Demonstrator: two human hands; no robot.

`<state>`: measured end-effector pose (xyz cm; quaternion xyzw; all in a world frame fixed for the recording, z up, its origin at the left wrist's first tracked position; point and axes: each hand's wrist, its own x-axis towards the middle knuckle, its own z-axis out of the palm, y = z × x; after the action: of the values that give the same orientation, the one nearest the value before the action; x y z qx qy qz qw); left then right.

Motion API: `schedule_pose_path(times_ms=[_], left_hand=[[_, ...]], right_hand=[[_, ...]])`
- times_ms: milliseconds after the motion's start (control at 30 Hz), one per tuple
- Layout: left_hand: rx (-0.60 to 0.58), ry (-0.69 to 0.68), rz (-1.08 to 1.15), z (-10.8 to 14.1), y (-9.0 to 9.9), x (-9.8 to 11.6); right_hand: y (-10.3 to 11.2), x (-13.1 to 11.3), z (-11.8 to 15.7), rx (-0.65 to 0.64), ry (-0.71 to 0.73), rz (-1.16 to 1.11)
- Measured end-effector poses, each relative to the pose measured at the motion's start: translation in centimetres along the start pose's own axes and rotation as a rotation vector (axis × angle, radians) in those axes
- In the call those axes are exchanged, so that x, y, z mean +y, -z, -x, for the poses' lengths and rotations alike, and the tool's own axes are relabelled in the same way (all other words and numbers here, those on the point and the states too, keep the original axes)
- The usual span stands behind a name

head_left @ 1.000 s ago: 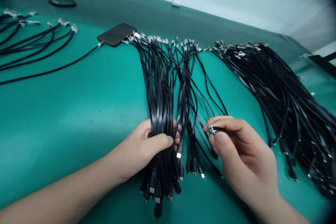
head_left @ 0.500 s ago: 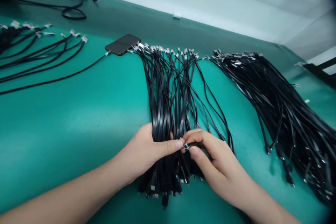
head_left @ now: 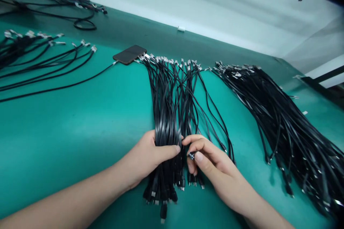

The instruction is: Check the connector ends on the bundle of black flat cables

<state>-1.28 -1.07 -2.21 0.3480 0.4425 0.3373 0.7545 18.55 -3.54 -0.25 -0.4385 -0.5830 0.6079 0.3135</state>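
My left hand (head_left: pixel 146 161) is closed around a bundle of flat black cables (head_left: pixel 165 114), its thumb lying across the top. Silvery plugs line the far end of the bundle, and small black connectors (head_left: pixel 161 196) hang together at the near end. Just right of the bundle, my right hand (head_left: pixel 217 166) pinches a cable connector (head_left: pixel 191 156) with a shiny metal tip between thumb and fingers. The fingers hide most of that connector and its cable. Several looser cables (head_left: pixel 215 105) run beneath and beside the right hand.
A dark smartphone (head_left: pixel 129 54) lies at the far end of the bundle, a cable plugged into its left end. To the right is a large heap of black cables (head_left: pixel 279 114). More cables (head_left: pixel 45 62) lie at left, with a tangled pile (head_left: pixel 70 0) behind them on the green table (head_left: pixel 80 139).
The right hand has drawn slightly away from the left thumb with the connector. My left thumb has pulled back onto the bundle. The whole view has shifted, so the phone and cables appear lower.
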Motion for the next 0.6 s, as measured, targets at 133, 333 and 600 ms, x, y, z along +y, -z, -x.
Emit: schedule_pose_path(times_ms=[133, 333, 600], left_hand=[[-0.003, -0.024, -0.015, -0.04, -0.45, -0.01], [-0.025, -0.043, -0.01, -0.23, -0.59, -0.1], [-0.059, -0.017, -0.061, -0.14, 0.01, -0.2]], right_hand=[[0.13, -0.43, 0.21, -0.116, -0.08, -0.054], [-0.16, -0.86, 0.72, -0.162, -0.155, 0.176], [0.03, -0.5, -0.22, 0.078, -0.045, 0.1]])
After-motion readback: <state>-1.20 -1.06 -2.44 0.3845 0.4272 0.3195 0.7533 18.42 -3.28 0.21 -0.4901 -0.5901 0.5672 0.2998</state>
